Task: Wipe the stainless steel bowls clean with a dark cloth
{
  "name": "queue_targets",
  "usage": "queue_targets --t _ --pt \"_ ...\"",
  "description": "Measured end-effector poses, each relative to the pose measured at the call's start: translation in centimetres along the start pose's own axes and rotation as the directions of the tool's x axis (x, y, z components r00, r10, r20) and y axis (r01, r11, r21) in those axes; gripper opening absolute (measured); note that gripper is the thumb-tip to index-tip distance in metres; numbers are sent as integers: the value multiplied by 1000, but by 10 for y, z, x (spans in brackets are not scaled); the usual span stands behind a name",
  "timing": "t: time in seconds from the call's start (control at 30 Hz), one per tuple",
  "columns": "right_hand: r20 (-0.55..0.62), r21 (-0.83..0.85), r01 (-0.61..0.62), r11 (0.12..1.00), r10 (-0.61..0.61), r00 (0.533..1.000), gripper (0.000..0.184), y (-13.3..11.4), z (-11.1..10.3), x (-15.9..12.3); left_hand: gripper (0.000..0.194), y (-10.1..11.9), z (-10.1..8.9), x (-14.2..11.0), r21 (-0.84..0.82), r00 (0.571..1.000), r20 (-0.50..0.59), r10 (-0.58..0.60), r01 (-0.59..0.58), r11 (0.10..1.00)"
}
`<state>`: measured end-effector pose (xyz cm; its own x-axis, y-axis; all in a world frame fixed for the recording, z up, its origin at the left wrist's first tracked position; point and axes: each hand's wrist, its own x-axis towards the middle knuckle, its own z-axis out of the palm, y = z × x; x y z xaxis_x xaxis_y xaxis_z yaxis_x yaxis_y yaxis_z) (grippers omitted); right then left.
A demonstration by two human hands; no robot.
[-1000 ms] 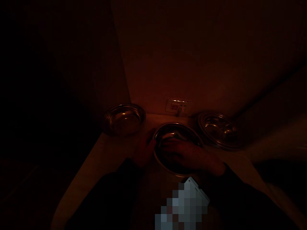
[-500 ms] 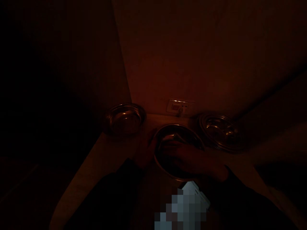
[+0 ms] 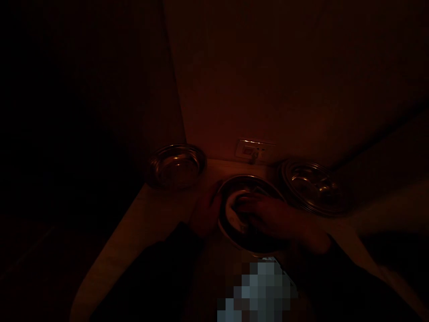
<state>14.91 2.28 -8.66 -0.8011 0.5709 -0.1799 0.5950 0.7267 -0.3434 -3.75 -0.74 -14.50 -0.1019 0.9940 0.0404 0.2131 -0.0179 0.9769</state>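
At the left of centre in the frame we see a shiny metal bowl (image 3: 179, 172) on the pale table (image 3: 110, 255), near a dark vertical seam in the wall (image 3: 268, 89). Right of centre we make out a stack of metal plates (image 3: 310, 184) with bright glints on it, while between the two, low on the wall, we find a socket panel (image 3: 246, 150). At the bottom centre we have a pale, bluish object (image 3: 261, 290), blurred into blocks beyond our telling.

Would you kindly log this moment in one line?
left hand: at rim of middle bowl | right hand: inside bowl | wall socket: behind
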Motion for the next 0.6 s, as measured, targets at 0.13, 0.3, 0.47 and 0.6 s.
queue_targets --t 0.13,0.3,0.47,0.6 --pt "20 14 -2 1000 1 1000 38 -6 -1 -3 44 2 -1 0 28 1000 6 -13 12 1000" --pt "-70 -14 -80 997 79 994 42 0 9 4 43 3 -2 0 0 999 38 20 -20 1000" --pt "-38 -11 -9 1000 9 999 41 -2 7 3 42 5 -1 -1 2 1000 6 0 0 1000" --pt "1 32 53 998 -53 999 34 -9 3 -1 42 4 0 0 14 1000 -15 -21 21 1000"
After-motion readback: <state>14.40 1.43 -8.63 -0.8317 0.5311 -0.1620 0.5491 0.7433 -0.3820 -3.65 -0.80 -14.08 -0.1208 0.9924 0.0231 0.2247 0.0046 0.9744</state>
